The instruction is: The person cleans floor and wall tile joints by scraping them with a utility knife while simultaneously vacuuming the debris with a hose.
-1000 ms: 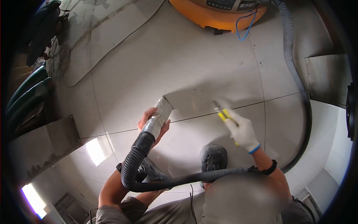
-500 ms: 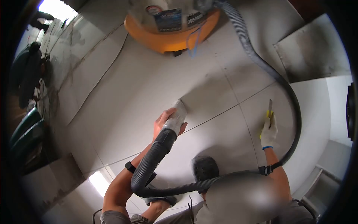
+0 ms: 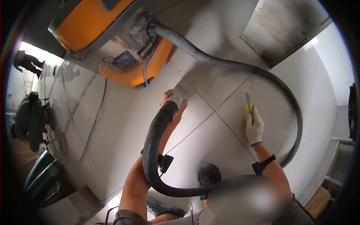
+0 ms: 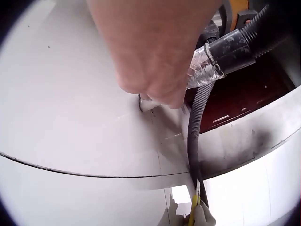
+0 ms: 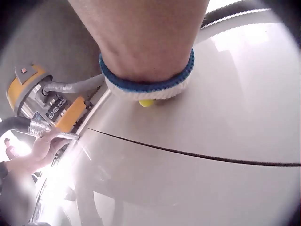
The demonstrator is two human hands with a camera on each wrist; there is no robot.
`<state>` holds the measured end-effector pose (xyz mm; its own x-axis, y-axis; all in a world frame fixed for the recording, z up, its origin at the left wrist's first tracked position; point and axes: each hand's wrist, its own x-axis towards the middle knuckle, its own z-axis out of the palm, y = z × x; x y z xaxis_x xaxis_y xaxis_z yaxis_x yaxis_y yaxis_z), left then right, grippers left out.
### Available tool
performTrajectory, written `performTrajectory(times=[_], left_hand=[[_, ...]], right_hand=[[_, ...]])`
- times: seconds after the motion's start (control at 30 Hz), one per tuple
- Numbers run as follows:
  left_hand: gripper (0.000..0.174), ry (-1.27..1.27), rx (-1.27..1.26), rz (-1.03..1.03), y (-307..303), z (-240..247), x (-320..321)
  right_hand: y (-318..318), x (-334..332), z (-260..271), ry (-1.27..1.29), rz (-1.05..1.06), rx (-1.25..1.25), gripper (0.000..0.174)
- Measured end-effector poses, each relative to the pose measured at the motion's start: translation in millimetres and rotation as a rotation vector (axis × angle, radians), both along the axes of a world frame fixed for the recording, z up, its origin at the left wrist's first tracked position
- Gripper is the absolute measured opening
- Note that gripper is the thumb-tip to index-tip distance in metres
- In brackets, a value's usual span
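Squarely within left grip: taped nozzle.

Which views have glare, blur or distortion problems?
Head view: heavy fisheye, black vignette, tile joints bow, bright opening blown out; right hand and knife are sharp. Left wrist view: left hand looms soft, close to the lens, gripping the taped nozzle. Right wrist view: glove cuff blocks the top; floor glare upper right and lower left.

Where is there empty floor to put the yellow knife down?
Bare tiles lie inside the hose loop, between the right hand with the knife and the left hand on the nozzle. More bare floor lies left of the left arm, below the orange vacuum. It's crowded by the shoe, where the hose curls.
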<state>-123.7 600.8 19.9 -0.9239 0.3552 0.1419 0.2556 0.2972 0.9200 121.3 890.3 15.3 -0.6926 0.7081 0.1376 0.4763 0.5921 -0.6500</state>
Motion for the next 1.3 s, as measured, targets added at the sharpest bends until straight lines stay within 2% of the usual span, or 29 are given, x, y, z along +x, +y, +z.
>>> performTrajectory(times=[0.2, 0.27, 0.4, 0.47, 0.53, 0.57, 0.6, 0.67, 0.7, 0.77, 0.83, 0.87, 0.9, 0.93, 1.0, 1.03, 1.07, 1.1, 1.13, 1.17, 1.2, 1.3], left_hand=[[0.061, 0.031, -0.059, 0.021, 28, -5, -21], [0.063, 0.067, 0.03, -0.037, 48, -11, -27], [0.066, -0.011, -0.078, 0.15, 66, 2, -43], [0.064, -0.036, 0.134, 0.122, 57, -12, -64], [0.061, 0.106, 0.015, 0.161, 54, -16, -88], [0.062, 0.063, 0.037, 0.153, 50, -10, -88], [0.068, 0.143, -0.12, 0.118, 46, -16, -101], [0.07, 0.155, -0.203, 0.135, 44, -29, -111], [0.07, 0.154, -0.205, 0.124, 44, -31, -107], [0.066, -0.167, -0.222, 0.046, 38, -32, -86], [0.058, 0.17, -0.077, -0.136, 46, 10, -43], [0.06, -0.104, -0.124, -0.112, 53, -1, -22], [0.062, -0.131, -0.208, -0.154, 57, 21, 2], [0.065, -0.021, -0.055, -0.216, 56, 12, 23], [0.061, -0.064, -0.141, -0.204, 57, 40, 44], [0.064, 0.027, -0.135, -0.222, 51, 26, 36], [0.063, -0.221, -0.007, -0.203, 45, 4, 22], [0.061, 0.015, -0.063, -0.192, 38, -2, 0], [0.056, -0.011, -0.117, -0.109, 39, 32, -14], [0.052, 0.08, 0.125, -0.182, 29, -3, -46], [0.05, 0.171, 0.001, -0.217, 19, -7, -68], [0.048, 0.153, -0.044, -0.221, 21, 18, -66]], right_hand=[[-1, -8, 8, 0.054, 0.095, -0.015, 0.043], [-1, -12, 8, 0.038, 0.112, 0.001, 0.043], [-3, -21, 9, 0.011, 0.1, -0.063, 0.044], [-3, -23, 7, 0.026, 0.092, -0.047, 0.044], [-7, -20, 9, 0.031, 0.075, -0.036, 0.044], [-8, -21, 13, 0.017, 0.069, -0.057, 0.044], [-7, -23, 15, 0.008, 0.066, -0.078, 0.044], [-5, -23, 7, 0.051, 0.069, -0.037, 0.044], [-5, -21, 4, 0.093, 0.073, 0.004, 0.044], [-6, -21, 9, 0.067, 0.058, -0.026, 0.044], [-7, -23, 11, 0.046, 0.048, -0.052, 0.044], [-7, -23, 11, 0.041, 0.032, -0.086, 0.044], [-8, -23, 11, 0.034, 0.018, -0.119, 0.044], [-9, -23, 10, 0.034, 0.014, -0.117, 0.044], [-7, -22, 7, 0.079, 0.039, -0.034, 0.044], [-7, -22, 3, 0.079, 0.032, -0.031, 0.044], [-6, -23, 0, 0.105, 0.033, 0.004, 0.044], [-6, -22, -1, 0.128, 0.032, 0.038, 0.044], [-8, -19, 1, 0.121, 0.022, 0.038, 0.044], [-9, -20, 3, 0.111, 0.01, -0.001, 0.044], [-9, -23, 5, 0.107, 0.0, -0.037, 0.044], [-12, -24, 8, 0.066, -0.031, -0.036, 0.044]])
